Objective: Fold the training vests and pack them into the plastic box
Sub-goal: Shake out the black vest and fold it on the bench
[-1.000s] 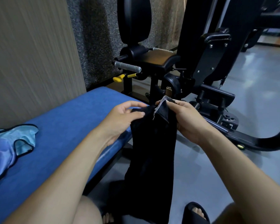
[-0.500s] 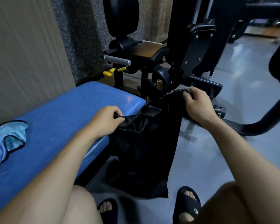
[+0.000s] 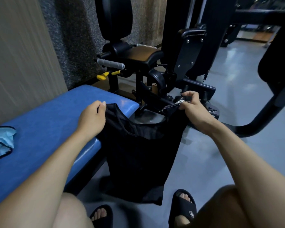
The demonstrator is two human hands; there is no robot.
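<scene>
1. Here, a black vest (image 3: 143,155) is held up by its two shoulder straps, past the end of the blue desk (image 3: 44,129).
2. One strap is pinched by the left hand (image 3: 92,116), fingers curled.
3. The other strap is pinched by the right hand (image 3: 193,106).
4. A light blue vest (image 3: 2,142) is laid on the desk.

Left hand (image 3: 92,116) and right hand (image 3: 192,106) apart (grips seemingly pinched).
</scene>
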